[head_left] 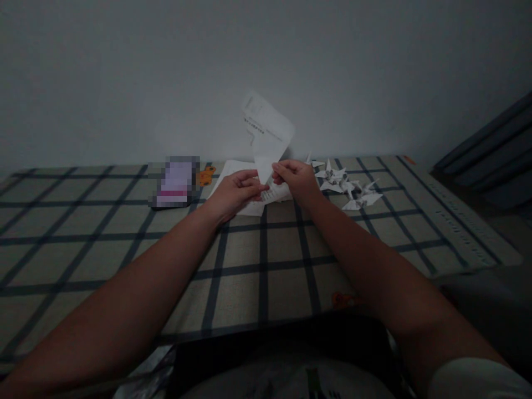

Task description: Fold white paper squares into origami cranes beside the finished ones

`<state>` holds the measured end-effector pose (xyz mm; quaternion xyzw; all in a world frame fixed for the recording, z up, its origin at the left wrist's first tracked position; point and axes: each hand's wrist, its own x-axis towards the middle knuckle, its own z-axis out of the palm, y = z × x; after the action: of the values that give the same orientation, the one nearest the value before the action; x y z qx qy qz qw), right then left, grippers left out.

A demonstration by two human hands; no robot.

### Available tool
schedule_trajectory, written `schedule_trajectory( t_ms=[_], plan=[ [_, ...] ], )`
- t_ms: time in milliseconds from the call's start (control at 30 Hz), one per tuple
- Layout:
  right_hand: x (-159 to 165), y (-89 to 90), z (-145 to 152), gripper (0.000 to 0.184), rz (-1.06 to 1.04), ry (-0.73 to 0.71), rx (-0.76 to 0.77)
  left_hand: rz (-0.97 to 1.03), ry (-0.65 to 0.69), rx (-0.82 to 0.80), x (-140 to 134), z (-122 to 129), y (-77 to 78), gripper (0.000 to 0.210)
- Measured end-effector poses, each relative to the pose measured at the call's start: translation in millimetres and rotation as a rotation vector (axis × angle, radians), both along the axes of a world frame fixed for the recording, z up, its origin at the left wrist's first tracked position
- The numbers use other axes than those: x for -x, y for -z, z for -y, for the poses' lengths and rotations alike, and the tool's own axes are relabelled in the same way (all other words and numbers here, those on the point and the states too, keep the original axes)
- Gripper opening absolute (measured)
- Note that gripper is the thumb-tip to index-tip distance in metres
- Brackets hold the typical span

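Two hands, left hand (235, 191) and right hand (296, 178), pinch one printed paper sheet (267, 136) at frame centre; folded paper cranes (347, 185) lie right.

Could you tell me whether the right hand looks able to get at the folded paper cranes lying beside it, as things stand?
Probably yes, once it lets go. The right hand is pinching the paper sheet together with the left hand; the folded paper cranes lie just to its right on the checked cloth, with nothing between.
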<state>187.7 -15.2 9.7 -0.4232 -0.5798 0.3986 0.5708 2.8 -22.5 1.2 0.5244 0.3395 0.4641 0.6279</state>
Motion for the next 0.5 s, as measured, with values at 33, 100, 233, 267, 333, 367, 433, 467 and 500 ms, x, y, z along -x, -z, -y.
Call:
schedule_trajectory(
  t_ms=[33,100,233,267,333,367,433,467,500],
  plan=[
    [0.1,-0.3,0.5,0.031,0.003,0.000,0.004,-0.001,-0.026,-0.005,-0.1,0.1,-0.1,0.051],
    [0.4,-0.7,1.3,0.032,0.009,-0.014,0.007,-0.003,-0.074,-0.015,-0.4,0.4,-1.4,0.043],
    [1.1,0.5,1.3,0.034,0.017,-0.052,-0.008,-0.045,-0.149,-0.080,-0.2,-0.1,-5.2,0.032],
    [1.4,0.9,1.1,0.035,0.026,-0.055,-0.011,-0.086,-0.174,-0.103,0.2,-0.2,-5.8,0.032],
    [2.0,1.1,1.3,0.036,0.045,-0.053,-0.013,-0.174,-0.226,-0.155,1.2,-0.2,-5.9,0.030],
    [2.2,0.8,1.8,0.036,0.054,-0.052,-0.012,-0.209,-0.249,-0.180,1.8,-0.2,-5.5,0.028],
    [2.3,-0.6,3.5,0.036,0.069,-0.066,-0.012,-0.245,-0.271,-0.219,2.6,-0.4,-4.2,0.024],
    [2.1,-1.6,4.6,0.036,0.077,-0.079,-0.012,-0.238,-0.271,-0.222,2.7,-0.8,-3.5,0.023],
    [1.7,-2.7,5.7,0.036,0.090,-0.098,-0.013,-0.214,-0.267,-0.213,2.6,-1.3,-3.0,0.023]
  ],
)
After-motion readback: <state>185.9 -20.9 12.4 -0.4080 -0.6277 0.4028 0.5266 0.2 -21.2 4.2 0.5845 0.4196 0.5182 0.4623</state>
